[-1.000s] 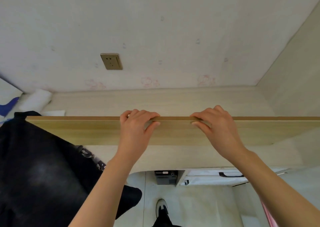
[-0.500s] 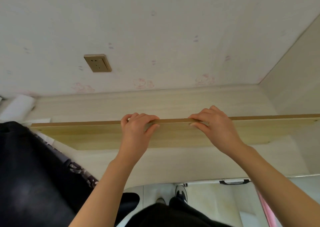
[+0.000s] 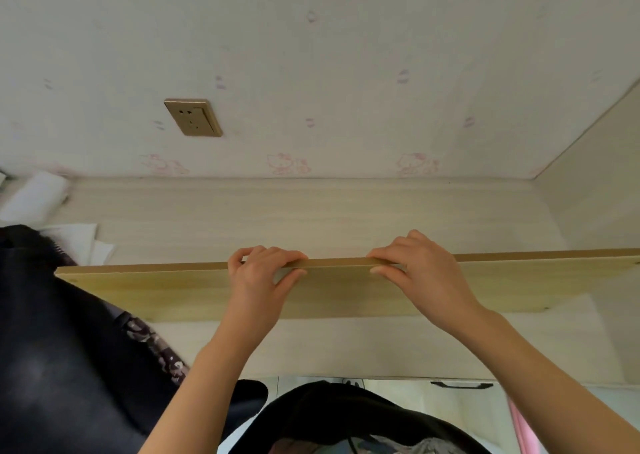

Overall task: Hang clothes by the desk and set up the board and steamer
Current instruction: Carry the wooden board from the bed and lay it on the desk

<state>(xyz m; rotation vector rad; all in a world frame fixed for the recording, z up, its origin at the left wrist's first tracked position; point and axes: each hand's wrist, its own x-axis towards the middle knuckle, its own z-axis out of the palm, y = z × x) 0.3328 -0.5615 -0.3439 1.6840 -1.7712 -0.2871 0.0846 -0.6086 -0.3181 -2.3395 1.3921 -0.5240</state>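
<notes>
A long light-wood board point(image 3: 166, 292) stands on its edge across the pale desk top point(image 3: 311, 211), running from the left to the right edge of view. My left hand point(image 3: 263, 277) grips the board's top edge left of centre, fingers curled over it. My right hand point(image 3: 419, 270) grips the same edge just right of centre. Dark clothing point(image 3: 59, 349) lies heaped over the desk's left end, with a patterned piece point(image 3: 152, 342) showing beneath it. No steamer is in view.
A gold wall socket point(image 3: 193, 117) sits on the wallpapered wall behind the desk. A white roll point(image 3: 34, 199) and white papers point(image 3: 83, 242) lie at the back left. A cabinet side panel point(image 3: 595, 183) closes the right. A drawer handle point(image 3: 460, 385) shows below the desk.
The view has shifted closer to the desk and slightly left. The board has tilted a little, its right end higher. Both hands keep the same grip on its top edge.
</notes>
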